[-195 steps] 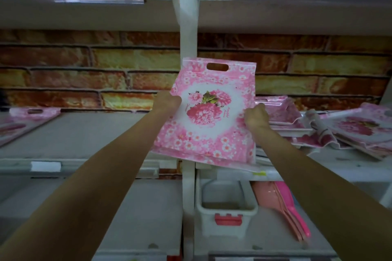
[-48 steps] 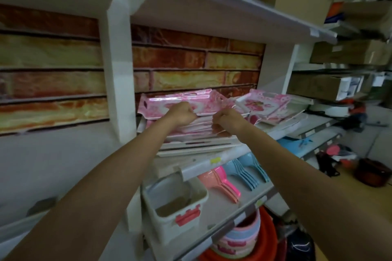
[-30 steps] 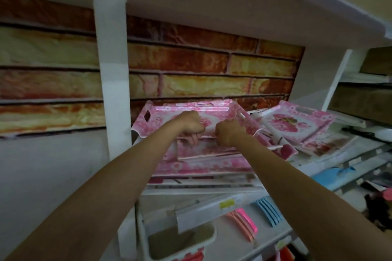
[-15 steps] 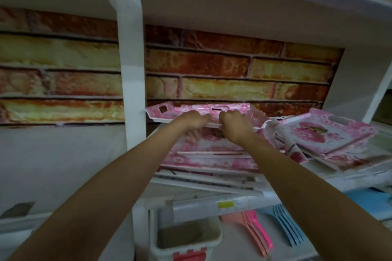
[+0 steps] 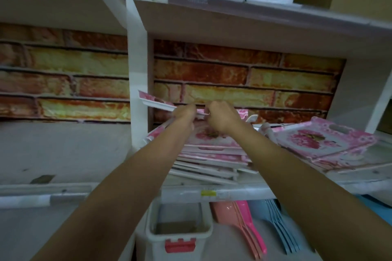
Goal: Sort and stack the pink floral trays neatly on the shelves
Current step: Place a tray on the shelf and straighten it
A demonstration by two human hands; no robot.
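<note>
Left hand [image 5: 184,115] and right hand [image 5: 220,117] both pinch the near rim of a tilted tray [image 5: 158,103], held above the stack [image 5: 212,154] at 6 o'clock. Judged light, stiff, slick plastic; rim or handle slot grips best.

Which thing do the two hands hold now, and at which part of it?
Both the left hand and the right hand grip one pink floral tray by its near long edge, side by side, above the stack of trays.

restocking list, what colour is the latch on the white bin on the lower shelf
Red latch, seen in the head view.
</note>
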